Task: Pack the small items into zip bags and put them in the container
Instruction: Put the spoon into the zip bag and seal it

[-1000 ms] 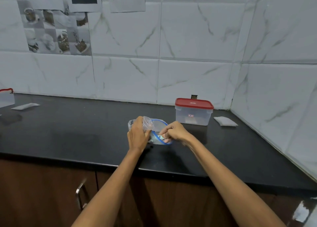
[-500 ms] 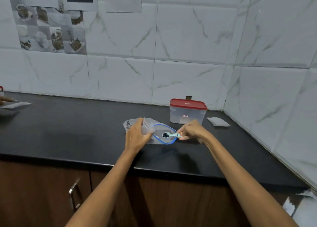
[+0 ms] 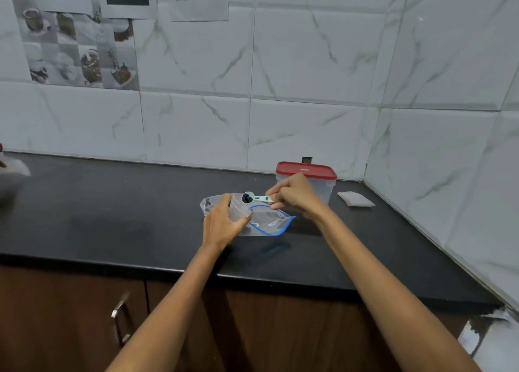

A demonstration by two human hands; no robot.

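Home kitchen: black countertop (image 3: 112,217), tiled wall (image 3: 309,62), cabinets (image 3: 70,315).

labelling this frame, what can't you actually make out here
Head view, the only one:
- Dark bits in the scoop: too small to identify.
- Container: contents unclear through cloudy walls; right hand covers its front.
- Zip bag where left hand grips: hidden.
- Object at left edge: cut off, blurred.

We count one clear zip bag with a blue seal (image 3: 269,221), one pale green plastic measuring spoon (image 3: 254,198) carrying a few small dark items, one clear plastic container with a red lid (image 3: 306,172), one small white sachet (image 3: 355,198), and two bare hands on the black countertop (image 3: 112,217).
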